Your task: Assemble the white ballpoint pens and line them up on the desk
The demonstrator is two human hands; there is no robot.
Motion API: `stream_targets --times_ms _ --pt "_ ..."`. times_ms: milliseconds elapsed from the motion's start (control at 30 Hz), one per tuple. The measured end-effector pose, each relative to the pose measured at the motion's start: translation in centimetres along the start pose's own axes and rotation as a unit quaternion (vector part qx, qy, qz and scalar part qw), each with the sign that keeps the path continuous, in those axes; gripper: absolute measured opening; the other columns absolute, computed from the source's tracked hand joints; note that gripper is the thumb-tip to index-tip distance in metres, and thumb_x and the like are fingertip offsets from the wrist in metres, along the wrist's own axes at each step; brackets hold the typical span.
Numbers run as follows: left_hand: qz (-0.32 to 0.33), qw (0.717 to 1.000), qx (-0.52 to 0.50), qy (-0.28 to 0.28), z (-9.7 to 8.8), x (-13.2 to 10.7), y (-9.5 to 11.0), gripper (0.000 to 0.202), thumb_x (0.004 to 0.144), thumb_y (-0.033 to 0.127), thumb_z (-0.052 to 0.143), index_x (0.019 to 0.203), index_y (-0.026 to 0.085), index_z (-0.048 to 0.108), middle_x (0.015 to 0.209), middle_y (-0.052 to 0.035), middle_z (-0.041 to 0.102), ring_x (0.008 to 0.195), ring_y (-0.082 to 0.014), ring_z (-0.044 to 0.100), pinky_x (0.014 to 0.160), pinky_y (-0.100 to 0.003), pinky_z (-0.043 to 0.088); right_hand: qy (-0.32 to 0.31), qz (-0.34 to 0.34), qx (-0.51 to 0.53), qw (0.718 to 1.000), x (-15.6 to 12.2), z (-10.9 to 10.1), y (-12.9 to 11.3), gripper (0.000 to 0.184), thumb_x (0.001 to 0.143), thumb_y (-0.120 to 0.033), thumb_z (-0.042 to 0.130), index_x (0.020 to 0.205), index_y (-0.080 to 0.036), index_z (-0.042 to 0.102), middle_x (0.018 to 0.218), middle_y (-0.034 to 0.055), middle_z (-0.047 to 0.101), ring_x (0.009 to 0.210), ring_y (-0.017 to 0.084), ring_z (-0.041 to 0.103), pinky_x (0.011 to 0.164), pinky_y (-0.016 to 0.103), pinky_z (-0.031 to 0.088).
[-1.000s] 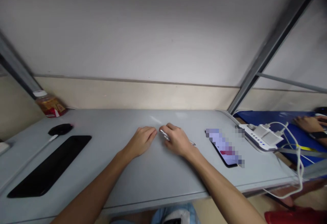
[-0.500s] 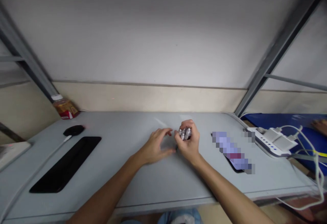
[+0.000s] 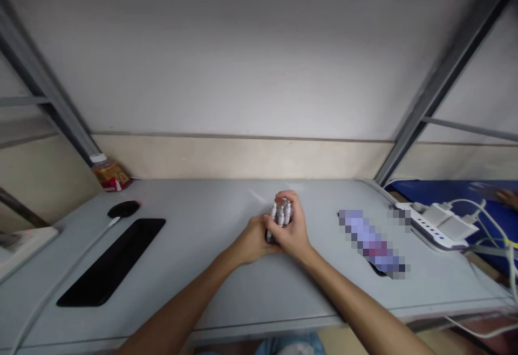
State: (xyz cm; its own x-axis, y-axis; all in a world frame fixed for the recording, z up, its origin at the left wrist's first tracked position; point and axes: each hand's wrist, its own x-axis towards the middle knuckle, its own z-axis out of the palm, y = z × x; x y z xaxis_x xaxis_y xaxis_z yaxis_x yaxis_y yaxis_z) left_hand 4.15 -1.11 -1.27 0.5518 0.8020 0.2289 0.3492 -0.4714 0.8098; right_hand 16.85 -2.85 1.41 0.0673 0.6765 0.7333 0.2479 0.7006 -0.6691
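Observation:
Above the middle of the desk, an upright bundle of several slim pens point(image 3: 281, 213) shows silvery-white upper ends with narrow tips; the lower part looks dark and is mostly covered by fingers. My right hand point(image 3: 295, 225) wraps round the bundle from the right, its thumb across the near side. From the left, my left hand point(image 3: 257, 239) is closed against the lower part of the bundle, its fingers largely hidden behind the pens and the right hand. Both hands are touching.
A black flat slab point(image 3: 115, 260), a black puck point(image 3: 123, 209) with a white cable, and a bottle point(image 3: 110, 172) are on the left. To the right lie a phone point(image 3: 370, 241) with a blurred screen and a white power strip point(image 3: 437, 224). Another person's hand point(image 3: 506, 197) shows at far right.
My left hand was open and apart from the pens; now it is closed against them. My right hand has brought the bundle slightly left to meet it.

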Motion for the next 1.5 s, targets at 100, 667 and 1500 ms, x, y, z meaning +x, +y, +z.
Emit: stream_targets --times_ms 100,667,1500 --pt "-0.001 0.999 -0.045 -0.004 0.1 0.0 0.2 0.033 0.067 0.018 0.067 0.099 0.015 0.059 0.092 -0.0038 0.066 0.077 -0.0162 0.06 0.067 -0.026 0.05 -0.008 0.005 0.013 1.0 -0.2 0.1 0.0 0.047 0.067 -0.008 0.061 0.109 -0.024 0.047 0.102 0.0025 0.05 0.091 0.018 0.052 0.084 0.032 0.043" --pt "0.029 0.995 -0.096 -0.019 -0.5 -0.4 0.1 0.044 0.069 0.018 0.068 0.112 0.017 0.057 0.116 -0.0074 0.059 0.107 -0.0227 0.056 0.094 -0.036 0.047 -0.106 0.142 0.285 0.942 0.0 0.5 -0.6 0.067 0.07 -0.009 0.061 0.123 -0.03 0.027 0.101 0.0029 0.06 0.076 0.015 0.064 0.067 0.029 0.053" --pt "-0.009 0.99 -0.135 0.041 -0.5 -0.1 1.4 0.036 0.072 0.022 0.067 0.106 0.016 0.058 0.103 -0.0068 0.066 0.095 -0.0212 0.062 0.086 -0.035 0.051 -0.167 0.158 0.214 0.949 0.3 -0.3 -0.6 0.08 0.069 -0.017 0.074 0.132 -0.03 0.026 0.115 0.0056 0.056 0.083 0.014 0.059 0.077 0.031 0.049"
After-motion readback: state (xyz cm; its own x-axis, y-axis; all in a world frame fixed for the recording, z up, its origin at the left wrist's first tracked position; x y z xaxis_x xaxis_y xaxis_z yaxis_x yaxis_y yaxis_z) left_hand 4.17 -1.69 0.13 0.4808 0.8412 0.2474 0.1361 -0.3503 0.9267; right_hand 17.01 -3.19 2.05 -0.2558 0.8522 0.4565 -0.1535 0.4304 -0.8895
